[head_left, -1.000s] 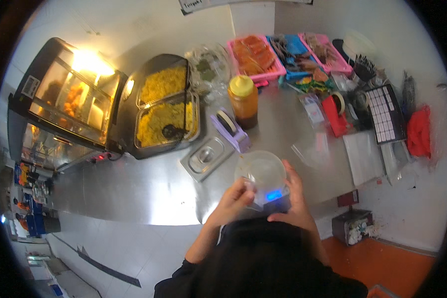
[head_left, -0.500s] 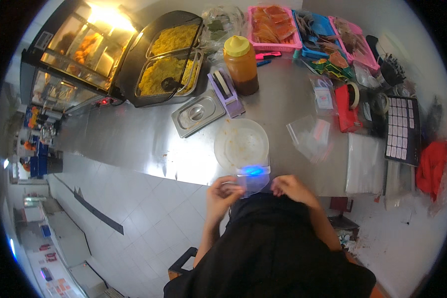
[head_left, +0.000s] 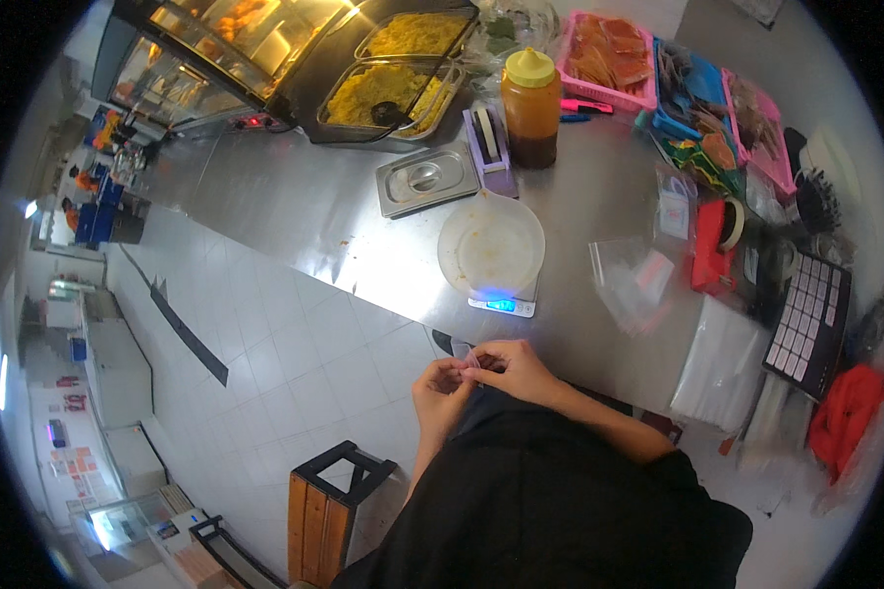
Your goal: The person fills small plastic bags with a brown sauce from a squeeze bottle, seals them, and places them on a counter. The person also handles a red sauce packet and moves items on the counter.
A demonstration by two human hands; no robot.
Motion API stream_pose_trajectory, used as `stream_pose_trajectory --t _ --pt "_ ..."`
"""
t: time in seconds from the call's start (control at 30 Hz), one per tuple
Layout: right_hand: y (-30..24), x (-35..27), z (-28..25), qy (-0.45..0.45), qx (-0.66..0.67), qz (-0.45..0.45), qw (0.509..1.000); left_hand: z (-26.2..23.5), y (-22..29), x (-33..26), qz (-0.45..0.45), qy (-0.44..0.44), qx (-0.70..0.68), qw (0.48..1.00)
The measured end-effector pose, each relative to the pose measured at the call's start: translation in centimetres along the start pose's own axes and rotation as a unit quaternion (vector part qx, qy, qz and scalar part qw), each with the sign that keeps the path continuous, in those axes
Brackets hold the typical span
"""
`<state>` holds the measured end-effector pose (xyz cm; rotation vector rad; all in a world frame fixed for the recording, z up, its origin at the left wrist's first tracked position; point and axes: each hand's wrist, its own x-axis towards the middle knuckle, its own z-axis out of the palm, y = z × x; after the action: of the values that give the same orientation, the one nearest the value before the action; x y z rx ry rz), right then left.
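A small clear plastic bag (head_left: 469,353) is pinched between my two hands, just off the near edge of the steel counter. My left hand (head_left: 439,393) grips one side of it with bent fingers. From the right, my right hand (head_left: 517,369) presses thumb and fingertips onto the same bag, so the hands nearly touch. Most of the bag is hidden by my fingers. Beyond them stands a kitchen scale (head_left: 523,308) with a lit blue display, bearing a stained translucent plate (head_left: 506,253). More clear plastic bags (head_left: 634,280) lie to the right of the scale.
Behind the plate are a steel lid (head_left: 403,190), a purple tape dispenser (head_left: 499,183) and a sauce bottle (head_left: 532,113). Trays of yellow food (head_left: 403,93) sit back left. Pink basket (head_left: 631,96), red tape dispenser (head_left: 705,257) and keypad (head_left: 805,329) stand right. A stool (head_left: 319,515) is lower left.
My right hand has moved left to join my left hand on the bag, which has come away from the scale's front. The whole view has shifted and turned.
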<state>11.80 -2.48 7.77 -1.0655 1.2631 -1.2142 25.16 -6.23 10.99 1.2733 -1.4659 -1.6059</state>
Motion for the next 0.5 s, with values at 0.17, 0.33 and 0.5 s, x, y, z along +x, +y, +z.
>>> stream_pose_trajectory --t 0.17,0.33,0.5 --pt "0.4 -0.2 0.4 0.001 -0.041 -0.019 0.999 0.4 -1.7 -0.8 -0.031 0.042 -0.105 0.993" --pt "-0.5 -1.3 0.9 -0.035 -0.412 -0.130 0.901 0.5 -4.5 -1.4 -0.041 0.057 -0.083 0.994" --pt "0.0 -2.4 -1.9 0.017 -0.556 0.035 0.830 -0.4 -5.8 -1.1 -0.040 0.089 0.116 0.988"
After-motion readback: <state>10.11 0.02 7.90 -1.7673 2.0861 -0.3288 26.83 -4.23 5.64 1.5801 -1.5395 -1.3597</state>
